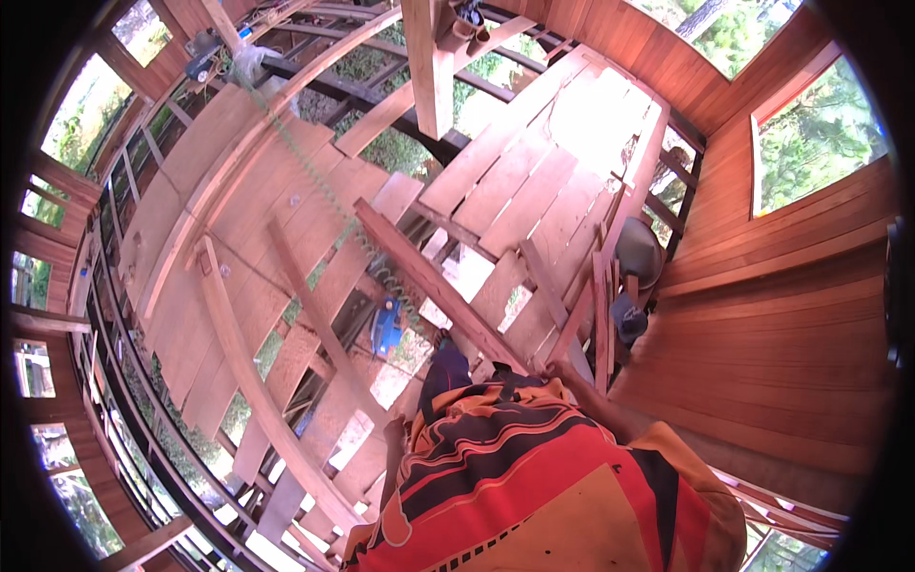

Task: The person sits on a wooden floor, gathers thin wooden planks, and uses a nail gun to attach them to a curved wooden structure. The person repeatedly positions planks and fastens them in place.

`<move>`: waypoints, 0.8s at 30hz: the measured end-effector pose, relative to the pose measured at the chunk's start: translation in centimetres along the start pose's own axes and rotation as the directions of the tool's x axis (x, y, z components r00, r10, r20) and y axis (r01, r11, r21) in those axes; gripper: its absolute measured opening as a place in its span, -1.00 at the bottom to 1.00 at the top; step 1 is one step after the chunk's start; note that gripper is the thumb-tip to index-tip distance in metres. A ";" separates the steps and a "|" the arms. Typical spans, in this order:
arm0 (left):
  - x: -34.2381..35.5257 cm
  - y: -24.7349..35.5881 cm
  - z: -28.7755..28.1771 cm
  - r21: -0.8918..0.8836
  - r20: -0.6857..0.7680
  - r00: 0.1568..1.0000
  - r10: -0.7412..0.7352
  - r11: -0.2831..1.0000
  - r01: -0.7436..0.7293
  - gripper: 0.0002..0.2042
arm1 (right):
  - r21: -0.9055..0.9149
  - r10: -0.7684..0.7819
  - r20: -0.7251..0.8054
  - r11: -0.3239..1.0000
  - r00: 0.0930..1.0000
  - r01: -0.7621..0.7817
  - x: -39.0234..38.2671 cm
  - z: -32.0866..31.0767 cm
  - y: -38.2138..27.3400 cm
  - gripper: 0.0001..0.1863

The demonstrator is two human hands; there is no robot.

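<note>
My left hand (396, 431) hangs low beside the striped shirt, near the end of a thin board (322, 329). Its fingers are too small and dim to read. My right hand (560, 370) is closed in front of the shirt's right side, and what lies inside the fingers is hidden. Close by it ends a long reddish wooden beam (443, 294), slanting away to the upper left. A narrow reddish stick (572, 331) also runs down toward this hand. Between the boards ahead of me sits a blue tool (386, 326), beside a green coiled hose (310, 172).
Loose planks (519, 195) form an uneven floor with open gaps. A long curved timber (243, 367) crosses the left side. A wooden post (429, 71) stands ahead. At right are a dark round container (639, 253), a blue-grey cap (629, 316) and a wood-panelled wall (762, 353).
</note>
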State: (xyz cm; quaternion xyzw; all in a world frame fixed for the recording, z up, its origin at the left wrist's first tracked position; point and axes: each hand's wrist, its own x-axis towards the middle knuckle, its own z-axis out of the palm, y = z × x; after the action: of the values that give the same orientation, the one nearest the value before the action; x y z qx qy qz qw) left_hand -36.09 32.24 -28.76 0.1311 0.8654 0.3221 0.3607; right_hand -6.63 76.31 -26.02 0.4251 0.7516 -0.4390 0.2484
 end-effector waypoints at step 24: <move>25.6 18.3 -7.6 -0.987 0.143 0.954 -0.263 0.037 0.158 -0.69 | 0.466 0.134 -0.210 0.884 0.968 -0.021 26.3 -28.9 -24.2 -0.58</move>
State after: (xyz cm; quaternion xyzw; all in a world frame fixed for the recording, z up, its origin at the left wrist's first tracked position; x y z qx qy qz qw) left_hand -59.63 54.34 -26.54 -0.2899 0.4368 0.7708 0.3620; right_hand -40.93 106.36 -20.58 0.5508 0.6325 -0.5405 0.0666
